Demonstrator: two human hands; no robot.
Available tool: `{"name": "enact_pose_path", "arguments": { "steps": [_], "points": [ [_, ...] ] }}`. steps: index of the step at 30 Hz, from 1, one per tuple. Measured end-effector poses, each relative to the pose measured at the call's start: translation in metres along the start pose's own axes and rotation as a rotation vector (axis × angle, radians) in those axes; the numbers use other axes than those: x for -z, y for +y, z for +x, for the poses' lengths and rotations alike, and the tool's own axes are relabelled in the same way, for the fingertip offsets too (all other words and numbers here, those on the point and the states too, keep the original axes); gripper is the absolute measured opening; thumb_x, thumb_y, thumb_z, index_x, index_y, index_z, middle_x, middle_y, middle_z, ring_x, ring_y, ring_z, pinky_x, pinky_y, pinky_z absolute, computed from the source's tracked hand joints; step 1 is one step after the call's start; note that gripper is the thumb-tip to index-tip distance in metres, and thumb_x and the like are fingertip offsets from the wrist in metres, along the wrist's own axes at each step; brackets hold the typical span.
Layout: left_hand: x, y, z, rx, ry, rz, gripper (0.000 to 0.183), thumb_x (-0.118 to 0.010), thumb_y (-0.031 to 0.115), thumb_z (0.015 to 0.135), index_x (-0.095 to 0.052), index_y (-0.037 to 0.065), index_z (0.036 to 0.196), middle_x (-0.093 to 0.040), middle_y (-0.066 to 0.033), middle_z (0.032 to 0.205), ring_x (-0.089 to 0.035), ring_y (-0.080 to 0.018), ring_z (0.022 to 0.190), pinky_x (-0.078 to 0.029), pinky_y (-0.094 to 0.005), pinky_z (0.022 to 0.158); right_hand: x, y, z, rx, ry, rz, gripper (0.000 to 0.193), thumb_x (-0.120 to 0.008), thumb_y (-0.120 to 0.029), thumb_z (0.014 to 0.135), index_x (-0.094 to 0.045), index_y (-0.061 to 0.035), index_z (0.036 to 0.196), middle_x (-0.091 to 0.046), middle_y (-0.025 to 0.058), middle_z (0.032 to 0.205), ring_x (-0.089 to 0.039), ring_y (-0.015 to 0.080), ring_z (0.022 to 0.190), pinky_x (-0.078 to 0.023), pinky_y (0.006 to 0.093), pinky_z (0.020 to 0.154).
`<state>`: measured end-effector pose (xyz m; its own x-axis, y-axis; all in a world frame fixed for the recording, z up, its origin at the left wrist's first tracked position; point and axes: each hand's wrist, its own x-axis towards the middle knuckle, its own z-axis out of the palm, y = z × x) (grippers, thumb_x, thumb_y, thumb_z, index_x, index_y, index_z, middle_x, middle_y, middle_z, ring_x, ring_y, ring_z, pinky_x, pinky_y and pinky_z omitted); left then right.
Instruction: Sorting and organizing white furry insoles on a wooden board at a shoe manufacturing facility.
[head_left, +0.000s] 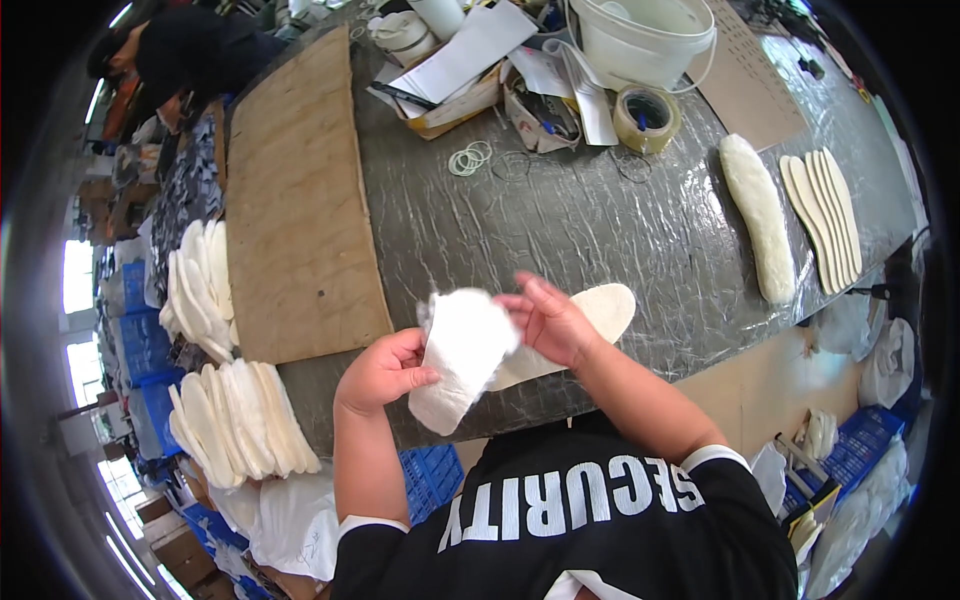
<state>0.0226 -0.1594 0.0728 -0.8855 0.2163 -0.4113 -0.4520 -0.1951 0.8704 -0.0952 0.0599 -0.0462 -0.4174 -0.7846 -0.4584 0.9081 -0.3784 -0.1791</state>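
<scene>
Right of the brown board (pixel 300 200), the left hand (pixel 380 371) pinches a white fleecy insole (pixel 465 345) by its edge; farther from the board, the right hand (pixel 553 325) is loosely spread, contact unclear.

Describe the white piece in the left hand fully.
The white piece looks soft and fleecy, with a fuzzy upper edge and rounded lower end. Tilted, it partly hides a cream insole. The left hand pinches its left side, thumb on its visible face. The right hand is by its blurred right side; contact is unclear.
</scene>
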Motion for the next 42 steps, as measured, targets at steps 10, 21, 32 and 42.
{"name": "enact_pose_path", "arguments": {
  "steps": [10,21,32,42],
  "points": [
    [0.066,-0.026,0.093,0.350,0.014,0.672,0.040,-0.069,0.006,0.077,-0.055,-0.002,0.113,-0.063,-0.0071,0.099,-0.058,-0.0124,0.087,-0.047,-0.0277,0.079,0.018,-0.054,0.014,0.532,0.520,-1.001,0.024,-0.060,-0.005,0.081,-0.056,-0.0007,0.105,-0.058,0.0059,0.086,-0.058,0.0149,0.072,-0.048,0.0277,0.067],
    [0.080,-0.054,0.081,0.313,0.228,0.587,0.042,-0.074,0.008,0.071,-0.057,-0.001,0.109,-0.058,-0.0046,0.086,-0.053,-0.0115,0.075,-0.047,-0.0272,0.069,0.015,-0.077,0.027,0.586,0.691,-1.539,0.009,-0.059,-0.005,0.075,-0.063,-0.0028,0.083,-0.064,0.0169,0.080,-0.062,0.0332,0.075,-0.049,0.0386,0.068],
    [-0.047,-0.055,0.072,-0.392,0.234,1.033,0.032,-0.074,0.012,0.067,-0.060,0.002,0.094,-0.058,-0.0114,0.087,-0.056,-0.0297,0.080,-0.047,-0.0377,0.073,0.027,-0.086,0.003,0.641,0.663,-1.408,0.013,-0.065,-0.010,0.080,-0.064,0.0001,0.087,-0.063,0.0128,0.080,-0.060,0.0217,0.071,-0.047,0.0315,0.065],
    [-0.081,-0.093,0.076,0.087,0.116,1.079,0.043,-0.079,0.022,0.063,-0.053,0.001,0.090,-0.059,-0.0145,0.088,-0.057,-0.0351,0.085,-0.044,-0.0423,0.074,0.039,-0.092,-0.025,0.863,0.822,-1.394,0.019,-0.063,-0.007,0.082,-0.058,-0.0054,0.100,-0.057,0.0087,0.086,-0.052,0.0179,0.066,-0.046,0.0296,0.063]
  ]
}}
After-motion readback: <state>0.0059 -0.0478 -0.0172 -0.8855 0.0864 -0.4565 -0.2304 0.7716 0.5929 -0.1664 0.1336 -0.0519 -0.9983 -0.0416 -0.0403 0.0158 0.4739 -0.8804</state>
